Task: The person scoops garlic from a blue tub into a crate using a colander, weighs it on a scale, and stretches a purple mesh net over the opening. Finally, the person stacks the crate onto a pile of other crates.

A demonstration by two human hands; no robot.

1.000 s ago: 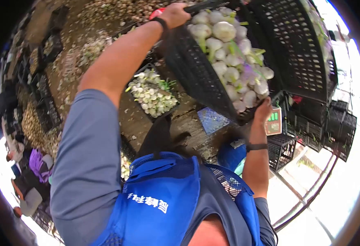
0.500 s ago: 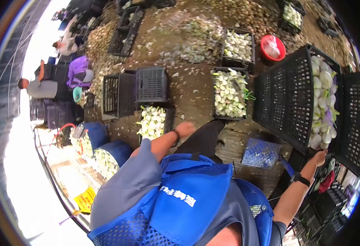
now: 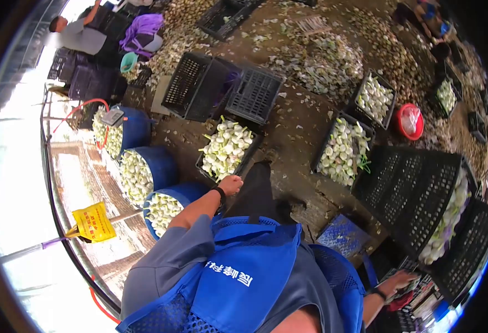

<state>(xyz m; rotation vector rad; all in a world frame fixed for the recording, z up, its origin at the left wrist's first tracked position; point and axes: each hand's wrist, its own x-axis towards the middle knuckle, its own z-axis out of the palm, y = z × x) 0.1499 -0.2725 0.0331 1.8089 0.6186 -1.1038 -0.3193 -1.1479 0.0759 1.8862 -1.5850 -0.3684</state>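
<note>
My left hand (image 3: 233, 185) hangs with its fingers curled and nothing visible in it, beside a black crate (image 3: 248, 157) of white garlic bulbs (image 3: 225, 149) with short green stems. On the right, my right hand (image 3: 399, 282) is held low with fingers stretched out, apart from the tall black crate stack (image 3: 405, 191). More garlic bulbs (image 3: 448, 222) fill the top of that stack. Black bands circle both wrists.
Blue barrels (image 3: 163, 166) of garlic stand at left. Empty black crates (image 3: 254, 94), a filled crate (image 3: 344, 150), a red basin (image 3: 410, 121) and a blue metal plate (image 3: 342, 234) lie ahead and right. A person (image 3: 83, 36) works at upper left; scraps litter the floor.
My view has turned and shifted, bringing more barrels into sight. My right hand has come away from the crate stack's edge. My left hand has drawn back toward my body.
</note>
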